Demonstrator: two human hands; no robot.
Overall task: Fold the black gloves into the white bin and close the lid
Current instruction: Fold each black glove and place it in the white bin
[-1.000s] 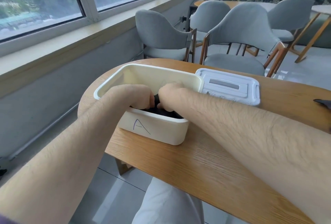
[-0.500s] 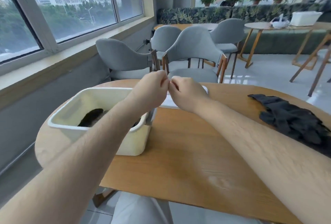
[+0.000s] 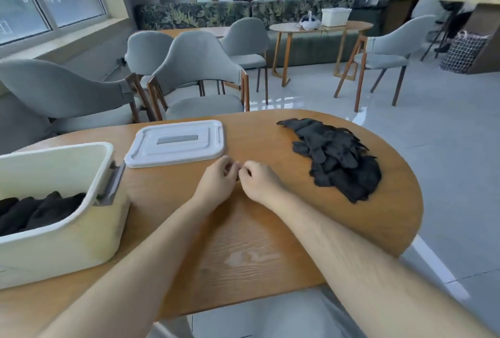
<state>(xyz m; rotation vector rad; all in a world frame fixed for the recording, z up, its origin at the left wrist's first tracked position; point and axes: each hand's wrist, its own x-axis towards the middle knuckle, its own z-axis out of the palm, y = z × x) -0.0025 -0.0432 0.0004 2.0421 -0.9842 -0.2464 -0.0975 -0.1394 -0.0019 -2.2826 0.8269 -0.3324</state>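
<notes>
The white bin (image 3: pixel 89 218) stands on the left of the wooden table (image 3: pixel 243 251), with folded black gloves (image 3: pixel 38 209) lying inside it. Its white lid (image 3: pixel 176 143) lies flat on the table just right of the bin. A loose pile of black gloves (image 3: pixel 338 159) sits at the table's right end. My left hand (image 3: pixel 219 178) and my right hand (image 3: pixel 257 179) hover side by side over the table's middle, fingers loosely curled, holding nothing. Both are apart from the pile and the lid.
Several grey chairs (image 3: pixel 200 72) stand beyond the table's far edge. A second wooden table (image 3: pixel 319 26) with a white box on it stands further back. Windows run along the left wall.
My hands have come out of the bin and moved right to the table's middle. The view has swung right, bringing the pile of gloves fully into sight.
</notes>
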